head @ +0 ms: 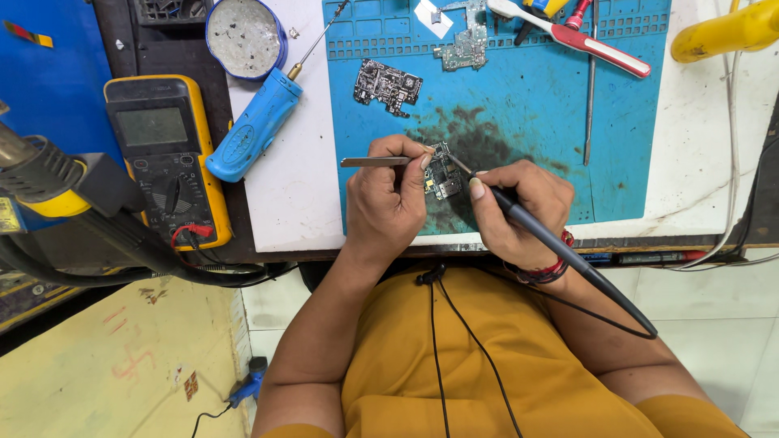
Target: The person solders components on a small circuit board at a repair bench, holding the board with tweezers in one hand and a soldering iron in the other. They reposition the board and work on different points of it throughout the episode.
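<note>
Seen from above, nearest the viewer, both forearms rise from a mustard-yellow shirt and meet over the front edge of the blue work mat [519, 105]. The left hand [388, 203] is closed around metal tweezers [375, 161], thumb and forefinger pinching them so the tips rest on a small circuit board [442, 172]; this grip appears to pin the board in place. The right hand [515, 212] is closed in a pen grip on a dark soldering iron [560, 247], its fine tip angled down and left onto the same board, its cord trailing back toward the body. Both wrists sit low, near the white surface [288, 186], which seems to steady them. The board lies on a dark scorched patch of the mat, directly between the two hands. To the left, a yellow multimeter [166, 154] and a blue-handled screwdriver [256, 126] lie apart from the work. Farther back are two more circuit boards [388, 83], a round tin [243, 36] and red-handled tools [604, 49].
</note>
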Action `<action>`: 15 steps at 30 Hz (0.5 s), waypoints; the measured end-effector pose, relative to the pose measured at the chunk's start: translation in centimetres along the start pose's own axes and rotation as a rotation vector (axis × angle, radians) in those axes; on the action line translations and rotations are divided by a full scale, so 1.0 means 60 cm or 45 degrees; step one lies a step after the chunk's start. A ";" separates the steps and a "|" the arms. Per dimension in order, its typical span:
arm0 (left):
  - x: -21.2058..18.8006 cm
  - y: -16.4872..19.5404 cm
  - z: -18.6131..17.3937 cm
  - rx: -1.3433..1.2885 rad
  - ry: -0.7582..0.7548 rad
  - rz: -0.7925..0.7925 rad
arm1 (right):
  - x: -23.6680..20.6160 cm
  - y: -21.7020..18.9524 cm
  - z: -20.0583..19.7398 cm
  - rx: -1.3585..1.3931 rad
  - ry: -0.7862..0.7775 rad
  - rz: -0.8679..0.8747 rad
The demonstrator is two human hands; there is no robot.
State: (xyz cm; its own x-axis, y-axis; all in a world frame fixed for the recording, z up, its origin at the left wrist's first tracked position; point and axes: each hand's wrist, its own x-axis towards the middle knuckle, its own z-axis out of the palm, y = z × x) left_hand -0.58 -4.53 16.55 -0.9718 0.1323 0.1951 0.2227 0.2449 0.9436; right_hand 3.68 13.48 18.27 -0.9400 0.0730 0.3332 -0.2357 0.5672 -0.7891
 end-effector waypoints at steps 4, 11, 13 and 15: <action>0.000 0.000 0.000 0.007 -0.003 -0.024 | 0.000 0.000 0.001 -0.001 0.000 -0.012; 0.000 0.000 0.000 0.016 0.001 -0.005 | 0.002 -0.001 0.001 0.007 0.000 -0.032; 0.000 0.000 0.000 0.004 -0.002 -0.014 | 0.001 -0.003 0.000 -0.002 -0.006 -0.013; 0.002 -0.001 0.001 -0.024 -0.004 -0.005 | 0.002 -0.003 0.000 -0.002 -0.005 -0.009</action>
State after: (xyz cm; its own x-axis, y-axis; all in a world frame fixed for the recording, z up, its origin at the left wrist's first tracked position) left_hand -0.70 -4.47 16.51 -0.9723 0.1347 0.1908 0.2178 0.2275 0.9491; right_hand 3.58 13.40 18.46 -0.9394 0.0658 0.3365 -0.2417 0.5689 -0.7861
